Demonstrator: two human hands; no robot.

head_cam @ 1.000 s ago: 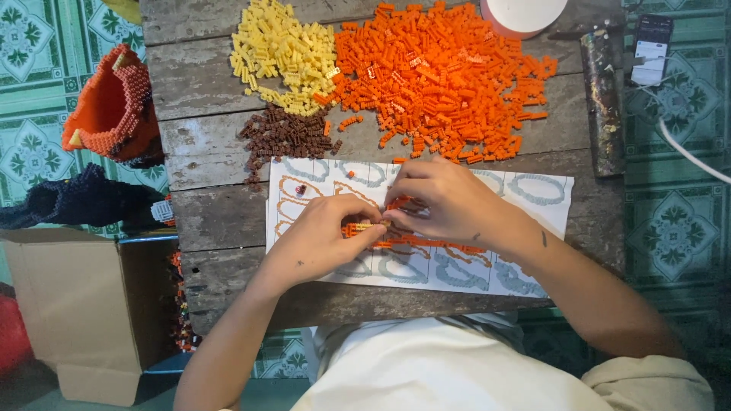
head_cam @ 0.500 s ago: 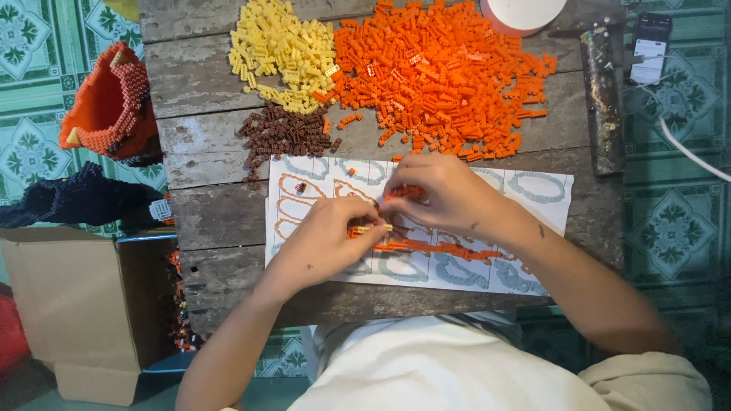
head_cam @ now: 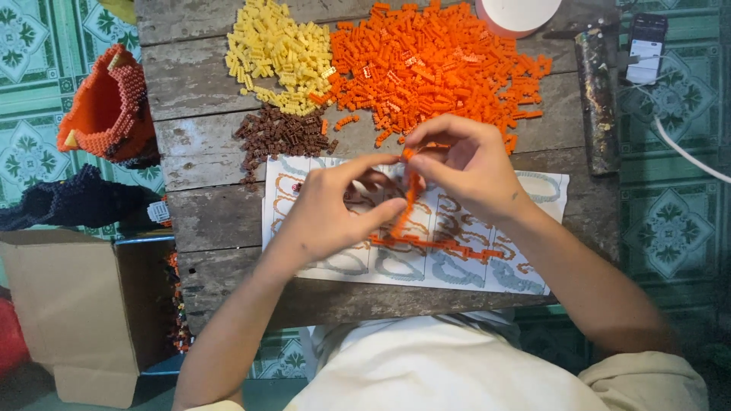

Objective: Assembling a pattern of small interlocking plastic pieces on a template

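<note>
Left hand: the left hand [head_cam: 329,215] is pinching the lifted end of a thin orange chain of small plastic bricks [head_cam: 426,242] between thumb and forefinger.
Right hand: the right hand [head_cam: 464,164] is gripping the same raised end from above, fingers curled around it.
Chain position: the chain is lying across the white printed pattern sheet [head_cam: 533,278], trailing toward 4 o'clock from the hands and rising at its left end.
Sheet position: the sheet is resting on the weathered grey wooden table [head_cam: 205,213].
12 o'clock of hands: the large pile of orange plastic bricks [head_cam: 434,57] is lying there.
11 o'clock: the yellow brick pile [head_cam: 278,49] and the smaller brown brick pile [head_cam: 278,135] are sitting there.
9 o'clock: the orange beaded basket [head_cam: 106,110] is standing off the table edge.
8 o'clock: the open cardboard box [head_cam: 72,304] is sitting on the floor.
</note>
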